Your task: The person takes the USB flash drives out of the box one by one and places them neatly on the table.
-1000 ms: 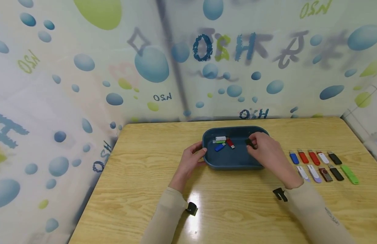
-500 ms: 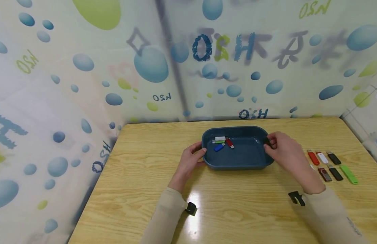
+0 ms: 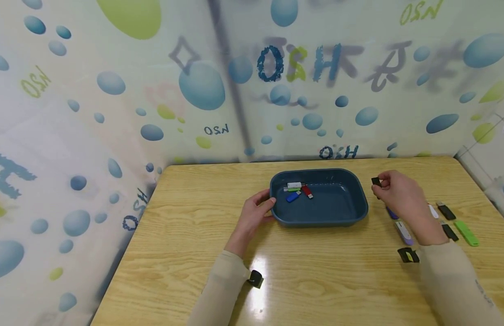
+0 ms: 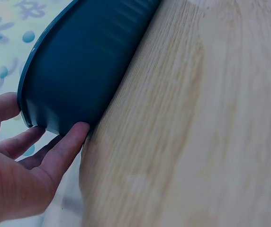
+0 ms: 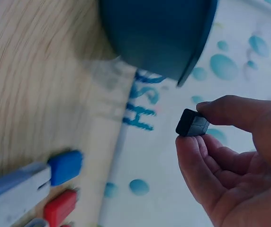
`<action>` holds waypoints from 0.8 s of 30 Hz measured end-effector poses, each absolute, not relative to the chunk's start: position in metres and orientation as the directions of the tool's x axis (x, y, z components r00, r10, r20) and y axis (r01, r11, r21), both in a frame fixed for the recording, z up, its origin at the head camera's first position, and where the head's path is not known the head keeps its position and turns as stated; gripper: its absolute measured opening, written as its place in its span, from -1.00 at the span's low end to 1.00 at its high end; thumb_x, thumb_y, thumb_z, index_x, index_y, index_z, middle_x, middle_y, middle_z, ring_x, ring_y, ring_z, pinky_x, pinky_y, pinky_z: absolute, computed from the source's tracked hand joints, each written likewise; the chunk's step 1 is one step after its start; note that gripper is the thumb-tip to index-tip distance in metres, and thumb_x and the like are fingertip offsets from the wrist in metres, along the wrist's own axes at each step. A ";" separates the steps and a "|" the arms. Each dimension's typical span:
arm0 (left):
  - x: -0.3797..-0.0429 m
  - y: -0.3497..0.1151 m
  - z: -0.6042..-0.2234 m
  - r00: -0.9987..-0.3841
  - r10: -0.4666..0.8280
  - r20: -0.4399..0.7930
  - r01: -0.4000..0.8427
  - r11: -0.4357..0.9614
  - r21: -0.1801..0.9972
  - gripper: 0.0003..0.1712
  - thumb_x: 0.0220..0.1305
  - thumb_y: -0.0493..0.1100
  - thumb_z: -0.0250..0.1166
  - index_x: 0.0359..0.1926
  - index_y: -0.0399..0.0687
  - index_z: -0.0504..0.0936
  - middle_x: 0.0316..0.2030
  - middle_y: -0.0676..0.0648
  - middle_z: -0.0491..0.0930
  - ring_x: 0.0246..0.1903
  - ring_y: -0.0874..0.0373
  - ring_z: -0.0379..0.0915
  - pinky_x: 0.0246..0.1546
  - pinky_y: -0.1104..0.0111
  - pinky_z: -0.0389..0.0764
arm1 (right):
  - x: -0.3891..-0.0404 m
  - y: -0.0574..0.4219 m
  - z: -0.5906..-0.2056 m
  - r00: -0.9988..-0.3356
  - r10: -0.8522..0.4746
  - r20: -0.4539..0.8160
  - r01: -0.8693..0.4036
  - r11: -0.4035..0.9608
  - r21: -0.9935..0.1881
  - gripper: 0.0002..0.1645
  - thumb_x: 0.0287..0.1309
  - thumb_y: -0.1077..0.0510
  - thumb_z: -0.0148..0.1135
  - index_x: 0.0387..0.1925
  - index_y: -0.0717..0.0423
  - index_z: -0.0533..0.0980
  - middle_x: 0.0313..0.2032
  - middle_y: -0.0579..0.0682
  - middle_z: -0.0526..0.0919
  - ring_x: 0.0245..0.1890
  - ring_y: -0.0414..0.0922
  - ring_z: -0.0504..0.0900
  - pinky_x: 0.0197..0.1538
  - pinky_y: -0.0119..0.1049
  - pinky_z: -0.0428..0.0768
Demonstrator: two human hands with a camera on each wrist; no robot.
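I have the wood-grained desk [image 3: 317,280] across most of the lower view, with the dark blue tray [image 3: 320,223] close to the middle of its far edge. The hands are well apart. The left hand [image 3: 255,211] holds the tray's left end, just where it was a second ago. The right hand [image 3: 403,192] was inside the tray then; I now see it beyond the right end, thumb and fingertips pinching a small black USB stick [image 3: 376,182] clear of the desk.

Toward the desk's right edge I make out two rows: a green stick [image 3: 467,233] nearest that edge, two black ones beside it, then a white stick [image 3: 433,211], a white-and-lilac stick [image 3: 404,232] and a blue one [image 3: 392,213]. The right hand and forearm cover the rest, though the right wrist view shows a red stick [image 5: 61,207].

Four more lie bunched toward the tray's left end: white, green, blue and red. I judge the lift-out done, leaving those four inside and the pinched one not yet resting anywhere.
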State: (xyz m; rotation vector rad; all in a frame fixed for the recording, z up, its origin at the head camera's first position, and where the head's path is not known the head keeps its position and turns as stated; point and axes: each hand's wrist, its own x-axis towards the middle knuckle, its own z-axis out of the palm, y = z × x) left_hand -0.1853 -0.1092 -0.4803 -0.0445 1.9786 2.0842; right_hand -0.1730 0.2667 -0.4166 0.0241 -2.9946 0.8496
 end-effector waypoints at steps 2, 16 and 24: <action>-0.186 -0.109 -0.481 -0.964 0.172 -0.204 -0.213 -0.034 0.976 -0.43 0.51 -0.16 0.27 0.44 -0.24 0.45 0.35 -0.28 0.44 0.12 -0.14 0.59 -0.03 0.12 0.75 | -0.177 0.272 -0.420 -1.000 -0.003 0.028 -0.018 0.854 -0.520 -0.43 0.40 0.12 0.24 0.15 0.57 0.42 -0.10 0.42 0.62 -0.14 0.31 0.62 -0.11 0.25 0.57; -0.186 -0.109 -0.480 -0.964 0.164 -0.211 -0.218 -0.027 0.976 -0.44 0.51 -0.15 0.26 0.44 -0.22 0.46 0.35 -0.26 0.44 0.12 -0.13 0.59 -0.02 0.11 0.74 | -0.203 0.292 -0.429 -0.996 -0.032 -0.087 0.011 0.893 -0.451 -0.40 0.41 0.15 0.20 0.14 0.68 0.38 -0.07 0.51 0.61 -0.25 0.26 0.63 -0.06 0.29 0.58; -0.186 -0.109 -0.480 -0.964 0.165 -0.208 -0.215 -0.024 0.976 -0.45 0.51 -0.17 0.26 0.43 -0.21 0.46 0.34 -0.27 0.44 0.13 -0.16 0.58 -0.02 0.10 0.74 | -0.219 0.295 -0.435 -0.990 -0.048 -0.132 0.011 0.911 -0.413 -0.71 0.35 0.16 0.20 -0.34 0.38 0.52 -0.52 0.15 0.55 -0.52 0.02 0.45 -0.39 -0.09 0.44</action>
